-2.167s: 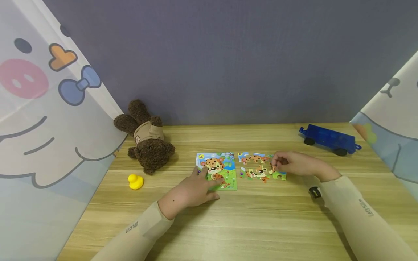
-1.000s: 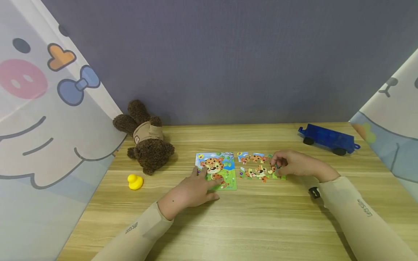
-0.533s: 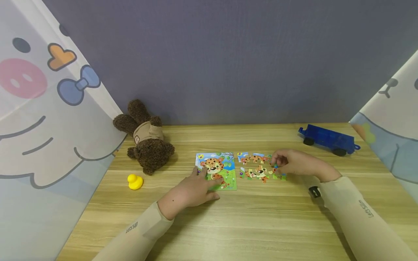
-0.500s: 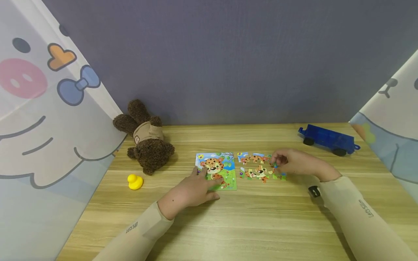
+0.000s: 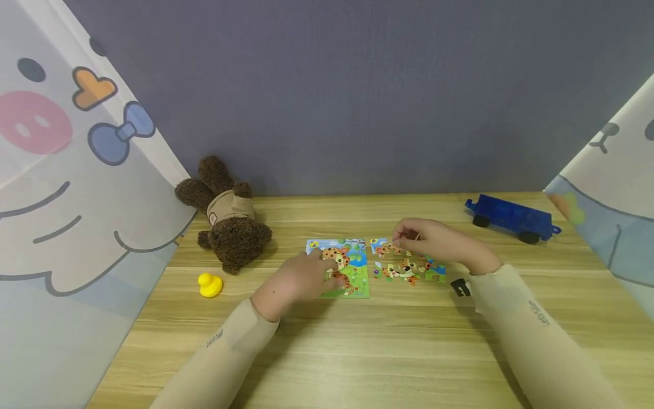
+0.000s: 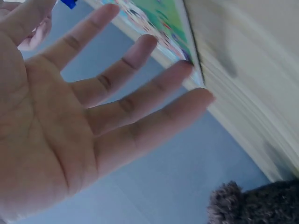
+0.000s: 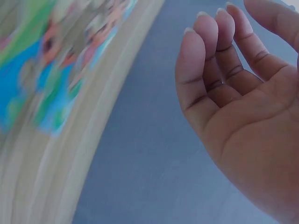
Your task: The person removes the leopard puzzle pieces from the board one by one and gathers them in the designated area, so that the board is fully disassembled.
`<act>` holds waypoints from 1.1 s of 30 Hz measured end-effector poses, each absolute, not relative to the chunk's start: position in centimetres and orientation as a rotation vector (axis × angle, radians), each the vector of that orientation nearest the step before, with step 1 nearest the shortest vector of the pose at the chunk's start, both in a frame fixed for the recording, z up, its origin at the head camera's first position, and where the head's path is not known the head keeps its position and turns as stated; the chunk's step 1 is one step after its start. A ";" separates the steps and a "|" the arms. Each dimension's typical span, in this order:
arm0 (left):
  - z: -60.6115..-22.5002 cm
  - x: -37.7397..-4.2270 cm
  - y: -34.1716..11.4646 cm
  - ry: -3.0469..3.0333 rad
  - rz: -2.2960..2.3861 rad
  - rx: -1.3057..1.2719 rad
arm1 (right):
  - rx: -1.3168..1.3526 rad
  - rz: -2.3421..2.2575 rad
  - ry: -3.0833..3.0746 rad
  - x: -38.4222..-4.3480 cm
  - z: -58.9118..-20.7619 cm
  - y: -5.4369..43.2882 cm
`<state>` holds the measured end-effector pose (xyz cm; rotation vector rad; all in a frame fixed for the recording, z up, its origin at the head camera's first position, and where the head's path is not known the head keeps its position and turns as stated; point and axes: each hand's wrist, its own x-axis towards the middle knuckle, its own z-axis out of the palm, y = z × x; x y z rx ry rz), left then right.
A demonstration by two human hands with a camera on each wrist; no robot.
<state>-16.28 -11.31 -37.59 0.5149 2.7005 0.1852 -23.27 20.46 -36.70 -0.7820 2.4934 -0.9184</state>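
My left hand point(image 5: 301, 276), slightly blurred in the head view, is over a leopard picture puzzle board point(image 5: 360, 281). In the left wrist view its fingers point(image 6: 135, 130) are spread and nearly straight, with nothing held. To the right of the board lie partly joined jigsaw pieces point(image 5: 405, 271), showing a leopard's face and green and blue bits, with wood visible in gaps between the rows. Above the upper pieces is my right hand point(image 5: 436, 241), covering some of them. The right wrist view shows its fingers point(image 7: 191, 70) loosely bent, clear of the tabletop, nothing between them and the thumb.
A brown plush toy point(image 5: 232, 227) lies at the back left, with a yellow rubber duck point(image 5: 210, 285) in front of it. A blue toy wagon point(image 5: 512, 217) stands at the back right. A grey wall point(image 5: 347, 113) borders the wooden table point(image 5: 357, 352) behind.
My right hand has left the right end of the pieces, moving left and up, exposing blue and green pieces there. My left hand has lifted slightly and its fingers have shifted over the board.
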 end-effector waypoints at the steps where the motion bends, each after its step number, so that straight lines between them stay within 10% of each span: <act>1: -37.6 -16.5 -11.5 2.711 0.175 0.514 | -0.795 -0.921 2.486 -23.4 -36.6 20.0; 33: -38.2 -18.0 -17.5 2.596 0.321 0.412 | -1.015 -0.902 2.279 -22.6 -40.0 5.2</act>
